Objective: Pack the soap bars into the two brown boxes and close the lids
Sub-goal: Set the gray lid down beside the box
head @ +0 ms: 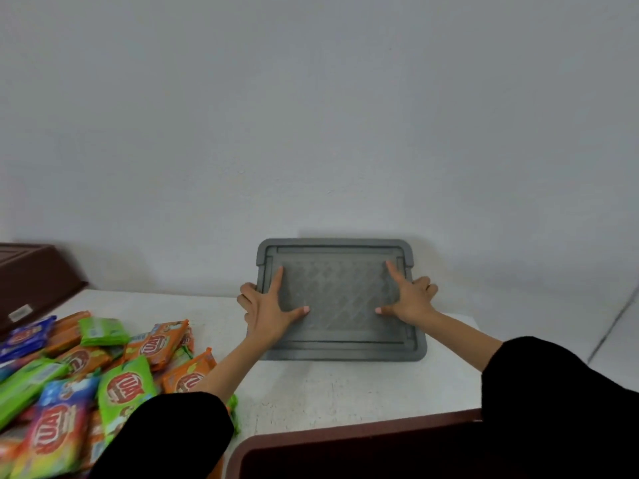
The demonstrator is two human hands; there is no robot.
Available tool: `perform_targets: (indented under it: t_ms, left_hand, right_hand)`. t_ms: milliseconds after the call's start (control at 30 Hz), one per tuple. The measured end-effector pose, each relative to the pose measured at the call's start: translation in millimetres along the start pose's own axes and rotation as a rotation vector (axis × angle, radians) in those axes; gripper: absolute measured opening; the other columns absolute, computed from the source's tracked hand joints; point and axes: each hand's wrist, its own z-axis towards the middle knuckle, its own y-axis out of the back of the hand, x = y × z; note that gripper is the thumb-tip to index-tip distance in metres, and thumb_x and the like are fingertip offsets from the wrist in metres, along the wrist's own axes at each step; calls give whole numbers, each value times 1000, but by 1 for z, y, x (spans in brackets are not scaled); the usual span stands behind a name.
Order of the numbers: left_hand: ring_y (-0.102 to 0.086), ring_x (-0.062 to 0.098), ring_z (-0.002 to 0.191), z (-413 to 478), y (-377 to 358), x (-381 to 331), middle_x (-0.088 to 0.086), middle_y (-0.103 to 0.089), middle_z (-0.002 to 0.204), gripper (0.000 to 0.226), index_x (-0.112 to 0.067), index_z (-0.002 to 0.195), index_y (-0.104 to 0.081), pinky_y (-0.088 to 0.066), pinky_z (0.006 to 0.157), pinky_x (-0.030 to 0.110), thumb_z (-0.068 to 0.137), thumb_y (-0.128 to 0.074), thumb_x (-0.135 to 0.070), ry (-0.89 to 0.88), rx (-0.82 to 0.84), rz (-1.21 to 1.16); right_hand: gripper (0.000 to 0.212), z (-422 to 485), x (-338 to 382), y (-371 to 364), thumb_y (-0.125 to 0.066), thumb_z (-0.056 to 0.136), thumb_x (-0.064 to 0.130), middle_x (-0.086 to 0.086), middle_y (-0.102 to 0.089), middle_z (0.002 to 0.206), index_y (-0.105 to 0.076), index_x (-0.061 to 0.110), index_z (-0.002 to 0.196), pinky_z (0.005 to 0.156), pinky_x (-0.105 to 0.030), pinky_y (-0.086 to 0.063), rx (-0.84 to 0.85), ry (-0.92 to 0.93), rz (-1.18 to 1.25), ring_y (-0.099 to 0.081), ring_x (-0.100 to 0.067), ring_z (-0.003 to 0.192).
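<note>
1. The near brown box (345, 433) sits open at the table's front, no soap visible inside. The second brown box (31, 281) is far left.
2. Soap bars (124, 385) lie piled loose on the left, so packing looks unstarted.
3. The grey lid (340, 295) stands against the wall. The left hand (266, 312) and right hand (411, 299) each grip a side edge.

WALL: plain pale grey wall (311, 98) rises beyond the grip | TABLE: white speckled table (328, 392) beneath and nearer than the grip, far edge meets wall | RIGHT OF GRIP: pale surface with dark diagonal seam (613, 323), floor or wall undetermined | LIGHT: soft, even
</note>
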Motion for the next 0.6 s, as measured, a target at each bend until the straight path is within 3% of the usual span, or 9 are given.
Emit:
perform_targets:
  t_ms: [100,233,400,600]
  left_hand:
    - [-18,35,125,11,-6,-16,18,-13,135,100,-39,146,-10,-37,99,43,71,-75,-44,-105,-91,-27]
    - [-13,35,132,28,-22,-32,18,-4,145,107,-39,147,-7,-36,103,47,68,-79,-40,-154,-120,-26]
    - [-8,36,136,40,-51,-37,17,7,151,111,-38,147,-2,-31,107,49,67,-79,-40,-179,-104,-9]
    - [-8,37,136,45,-74,-35,19,3,150,111,-36,148,-2,-32,107,49,69,-79,-37,-177,-40,-37]
  right_hand:
    - [100,1,-4,10,-73,78,31,-21,-24,127,-1,37,147,98,-37,-33,-222,137,-2,-24,-35,118]
    - [100,12,-15,8,-73,79,29,-22,-25,125,-1,33,148,97,-34,-32,-378,165,-7,-26,-33,114]
    - [100,27,-38,1,-72,78,31,-21,-27,125,0,31,147,100,-33,-31,-436,148,-30,-28,-32,114]
    - [100,36,-52,-7,-72,79,28,-21,-25,128,1,33,147,100,-33,-33,-437,91,-57,-28,-32,116]
